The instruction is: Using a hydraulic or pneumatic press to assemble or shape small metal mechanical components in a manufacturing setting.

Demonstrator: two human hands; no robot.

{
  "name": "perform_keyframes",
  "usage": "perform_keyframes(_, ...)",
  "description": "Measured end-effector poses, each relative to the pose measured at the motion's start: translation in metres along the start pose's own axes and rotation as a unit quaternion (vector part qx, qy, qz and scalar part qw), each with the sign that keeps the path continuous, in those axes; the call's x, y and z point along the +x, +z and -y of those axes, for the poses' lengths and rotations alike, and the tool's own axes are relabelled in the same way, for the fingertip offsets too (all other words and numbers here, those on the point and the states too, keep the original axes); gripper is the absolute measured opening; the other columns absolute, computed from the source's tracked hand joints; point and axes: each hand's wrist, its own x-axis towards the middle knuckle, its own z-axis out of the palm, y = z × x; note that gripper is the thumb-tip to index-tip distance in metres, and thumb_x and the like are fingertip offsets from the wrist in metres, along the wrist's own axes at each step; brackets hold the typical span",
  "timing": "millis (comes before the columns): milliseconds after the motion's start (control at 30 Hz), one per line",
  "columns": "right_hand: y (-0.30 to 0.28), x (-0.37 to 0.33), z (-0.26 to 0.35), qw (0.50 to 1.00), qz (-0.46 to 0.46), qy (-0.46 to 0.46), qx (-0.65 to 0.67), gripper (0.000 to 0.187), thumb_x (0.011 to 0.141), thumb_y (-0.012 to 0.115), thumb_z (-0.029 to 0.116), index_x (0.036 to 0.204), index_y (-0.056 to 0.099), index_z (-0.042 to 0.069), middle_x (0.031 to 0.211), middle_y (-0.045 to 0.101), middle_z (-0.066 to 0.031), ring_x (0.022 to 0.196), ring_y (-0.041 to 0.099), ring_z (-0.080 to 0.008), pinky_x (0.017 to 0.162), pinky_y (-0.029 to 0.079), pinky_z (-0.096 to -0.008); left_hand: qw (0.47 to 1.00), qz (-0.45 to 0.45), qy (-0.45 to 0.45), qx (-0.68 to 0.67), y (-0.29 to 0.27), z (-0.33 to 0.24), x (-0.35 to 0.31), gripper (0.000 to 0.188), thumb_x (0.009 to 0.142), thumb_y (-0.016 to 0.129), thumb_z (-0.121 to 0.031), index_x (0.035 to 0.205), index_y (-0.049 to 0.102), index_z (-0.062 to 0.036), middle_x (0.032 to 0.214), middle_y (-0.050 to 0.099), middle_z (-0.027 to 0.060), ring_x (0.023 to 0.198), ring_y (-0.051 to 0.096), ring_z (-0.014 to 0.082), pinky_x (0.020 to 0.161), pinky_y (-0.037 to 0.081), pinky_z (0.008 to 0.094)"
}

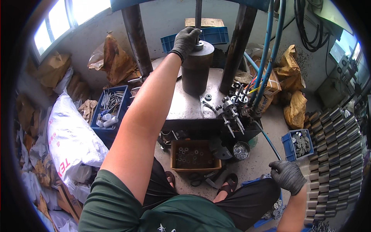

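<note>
My left hand, in a dark grey glove, reaches far forward to the top of a thick steel cylinder on the press table. Its fingers are closed beside the upright press rod, just over a small metal ring on the cylinder's top. What they hold is hidden by the glove. Out to the right, my right hand, gloved alike, is closed around the lower end of a long lever that slopes down from the valves. Pliers and a small bearing lie before the cylinder.
Two dark columns flank the cylinder. Blue hoses run down on the right. A blue bin of metal pins stands left, beside a white sack. A wooden box of rings sits below; stacked metal sleeves rise at right.
</note>
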Motion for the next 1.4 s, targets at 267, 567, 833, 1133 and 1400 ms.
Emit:
perform_keyframes(267,0.002,-0.001,-0.002,0.993,-0.112,-0.019,0.046,0.030,0.087,0.063,0.014,0.113,0.074,0.003,0.101,0.073,-0.0220,0.092,0.071,-0.0395,0.086,0.057,-0.0462,1.000,-0.003,0.002,0.024,0.001,-0.003,-0.002,0.032,0.093,0.066,-0.033,0.089,0.071,-0.0018,0.074,0.068,0.0061,0.067,0.063,0.0141,0.068,0.053,0.0318)
perform_keyframes(567,-0.003,0.002,-0.002,0.994,-0.087,-0.002,0.069,0.027,0.089,0.064,0.011,0.113,0.073,0.001,0.104,0.073,-0.0219,0.097,0.071,-0.0386,0.085,0.058,-0.0424,1.000,0.001,-0.004,0.019,0.000,0.000,-0.001,0.031,0.092,0.066,-0.031,0.094,0.073,-0.0014,0.077,0.070,0.0067,0.071,0.065,0.0146,0.071,0.053,0.0310)
perform_keyframes(833,-0.016,0.018,0.003,0.956,-0.288,-0.059,-0.002,0.020,0.089,0.064,0.003,0.108,0.072,0.000,0.097,0.072,-0.0210,0.090,0.071,-0.0386,0.081,0.056,-0.0442,1.000,0.008,0.016,0.000,0.002,0.000,-0.001,0.033,0.094,0.066,-0.029,0.112,0.072,-0.0021,0.088,0.072,0.0071,0.079,0.067,0.0144,0.075,0.055,0.0314)
perform_keyframes(1133,-0.119,0.154,-0.011,0.862,-0.497,-0.052,-0.085,0.023,0.099,0.064,0.025,0.106,0.071,0.004,0.098,0.072,-0.0194,0.094,0.070,-0.0388,0.083,0.055,-0.0447,0.999,0.038,-0.009,-0.033,0.008,-0.008,-0.009,0.028,0.102,0.063,-0.022,0.122,0.066,-0.0034,0.094,0.067,0.0042,0.088,0.064,0.0128,0.075,0.059,0.0281)
perform_keyframes(1400,-0.156,0.210,-0.006,0.900,-0.426,0.054,-0.070,0.067,0.099,0.048,0.069,0.109,0.074,0.007,0.105,0.073,-0.0211,0.102,0.068,-0.0417,0.090,0.054,-0.0493,0.998,0.030,0.019,-0.043,0.001,0.004,0.006,0.035,0.098,0.065,-0.028,0.123,0.068,-0.0035,0.097,0.071,0.0057,0.085,0.064,0.0130,0.080,0.054,0.0299)
